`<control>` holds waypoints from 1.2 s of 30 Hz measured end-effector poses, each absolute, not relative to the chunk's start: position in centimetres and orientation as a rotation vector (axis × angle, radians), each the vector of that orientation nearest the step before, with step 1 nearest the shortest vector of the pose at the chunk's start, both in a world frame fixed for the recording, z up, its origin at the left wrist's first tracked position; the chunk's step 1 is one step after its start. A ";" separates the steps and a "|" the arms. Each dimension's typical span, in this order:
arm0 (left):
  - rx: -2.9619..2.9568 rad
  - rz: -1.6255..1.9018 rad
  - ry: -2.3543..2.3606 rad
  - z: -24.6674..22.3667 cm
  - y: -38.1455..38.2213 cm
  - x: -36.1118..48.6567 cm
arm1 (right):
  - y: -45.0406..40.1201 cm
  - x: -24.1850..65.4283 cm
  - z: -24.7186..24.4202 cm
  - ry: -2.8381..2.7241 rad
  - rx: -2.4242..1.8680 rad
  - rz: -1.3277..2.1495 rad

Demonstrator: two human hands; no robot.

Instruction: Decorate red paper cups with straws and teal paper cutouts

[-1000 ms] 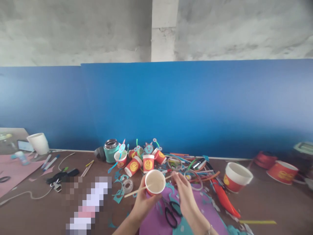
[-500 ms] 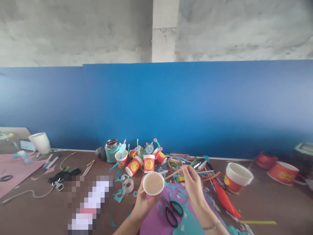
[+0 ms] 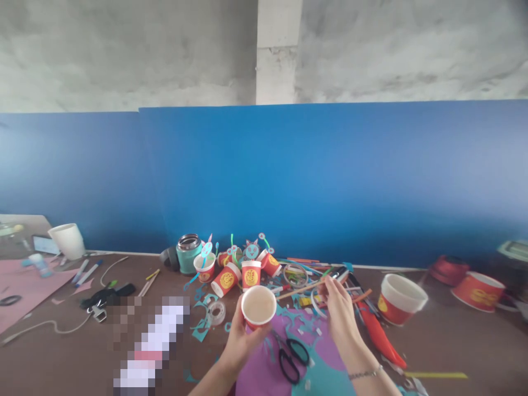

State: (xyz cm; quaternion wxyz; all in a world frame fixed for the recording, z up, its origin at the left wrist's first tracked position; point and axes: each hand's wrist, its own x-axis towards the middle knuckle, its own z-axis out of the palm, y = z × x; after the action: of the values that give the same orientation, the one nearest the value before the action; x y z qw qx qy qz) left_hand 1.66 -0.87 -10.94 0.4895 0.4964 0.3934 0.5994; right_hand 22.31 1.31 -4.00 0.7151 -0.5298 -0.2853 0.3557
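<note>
My left hand is wrapped round a red paper cup with a white rim, its opening tilted towards me. To the right, my right hand pinches a thin wooden stick, which points left towards the cup's rim. A pale curved loop shows beside the right fingers; whether they touch it I cannot tell. Below the hands, scissors with black handles lie on purple paper and teal paper.
Several red paper cups, some with paper faces on straws, stand or lie at the back beside a teal flask. A tape roll lies left of my hands. On the right are a paper bucket and a red curved object.
My right hand has moved right with the wooden stick, drawing its end from inside the cup to about the rim. The left hand and cup have barely shifted.
</note>
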 end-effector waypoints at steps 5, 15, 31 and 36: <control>1.236 1.400 0.902 -11.0 -1.2 1.3 | 1.4 21.8 -4.2 -0.667 -1.164 0.859; 1.165 1.389 0.892 -10.1 -1.7 1.2 | 1.5 21.8 -4.7 -0.673 -1.144 0.913; 1.155 1.419 0.905 -11.7 -1.2 1.3 | 1.6 22.0 -4.0 -0.708 -1.143 0.899; 1.132 1.409 0.920 -12.3 -1.0 1.4 | 1.6 22.1 -3.9 -0.742 -1.152 0.894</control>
State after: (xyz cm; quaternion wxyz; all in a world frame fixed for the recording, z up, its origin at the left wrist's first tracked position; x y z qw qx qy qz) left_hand 1.45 -0.95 -12.28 0.5283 0.4738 0.3853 0.5899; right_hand 22.07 1.60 -3.91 0.6837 -0.5140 -0.3309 0.3986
